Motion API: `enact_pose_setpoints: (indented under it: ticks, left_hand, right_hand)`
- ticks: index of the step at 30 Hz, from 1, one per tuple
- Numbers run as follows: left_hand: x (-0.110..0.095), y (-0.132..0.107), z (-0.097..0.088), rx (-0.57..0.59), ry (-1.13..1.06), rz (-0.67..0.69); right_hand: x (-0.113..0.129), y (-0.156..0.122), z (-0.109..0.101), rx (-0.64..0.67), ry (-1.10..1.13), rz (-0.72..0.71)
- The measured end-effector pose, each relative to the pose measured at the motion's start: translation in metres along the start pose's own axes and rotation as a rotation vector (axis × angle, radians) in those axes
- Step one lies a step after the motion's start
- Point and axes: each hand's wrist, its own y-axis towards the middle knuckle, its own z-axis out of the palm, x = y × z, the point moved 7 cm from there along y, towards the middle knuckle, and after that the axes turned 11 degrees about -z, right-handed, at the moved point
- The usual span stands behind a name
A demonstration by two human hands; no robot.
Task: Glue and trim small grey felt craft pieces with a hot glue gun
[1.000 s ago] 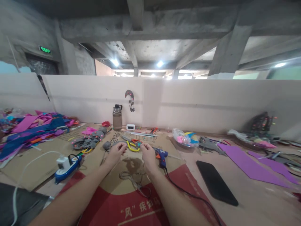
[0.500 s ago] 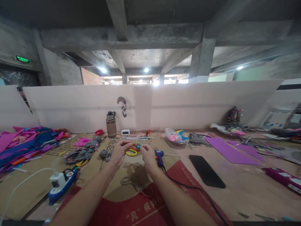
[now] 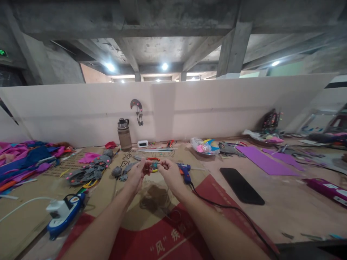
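Observation:
Above the cardboard, my left hand (image 3: 137, 176) and my right hand (image 3: 171, 176) are close together with fingers pinched. Between the fingertips is a small teal-grey piece (image 3: 154, 165), too small to make out exactly. Both hands appear to grip it. Scissors (image 3: 154, 159) with red and yellow handles lie just behind, partly hidden by the hands. Right of my right hand rests a blue glue gun (image 3: 184, 171), its black cord running toward me. A loose string (image 3: 173, 216) lies below the hands, near their shadow.
Left are grey felt pieces (image 3: 89, 171), a blue-white power strip (image 3: 66, 215) and a colourful fabric heap (image 3: 27, 162). A bottle (image 3: 124, 135) stands by the white partition (image 3: 195, 108). Right lie a black phone (image 3: 241, 186), purple sheets (image 3: 267, 162) and a magenta device (image 3: 326, 191).
My hands have drawn closer together around the small piece, the left fingers curling in more. The camera has tilted downward slightly, raising the background in view.

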Motion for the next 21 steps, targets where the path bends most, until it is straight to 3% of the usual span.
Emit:
enact_pose_setpoints:
  ticks: [5, 9, 14, 21]
  left_hand:
    - [-0.011, -0.008, 0.014, 0.025, 0.315, 0.076]
    - [-0.011, -0.008, 0.011, -0.026, 0.466, 0.1]
    - [-0.004, -0.003, -0.001, -0.088, 0.291, 0.039]
    - [0.0, -0.007, 0.006, -0.044, 0.156, -0.066]
  right_hand:
    - [-0.002, 0.002, -0.005, -0.002, -0.108, -0.06]
    - [0.004, 0.001, -0.008, 0.016, -0.2, -0.08]
    - [0.004, 0.0, -0.001, 0.087, -0.21, -0.121]
    - [-0.001, 0.003, -0.003, 0.083, -0.205, -0.163]
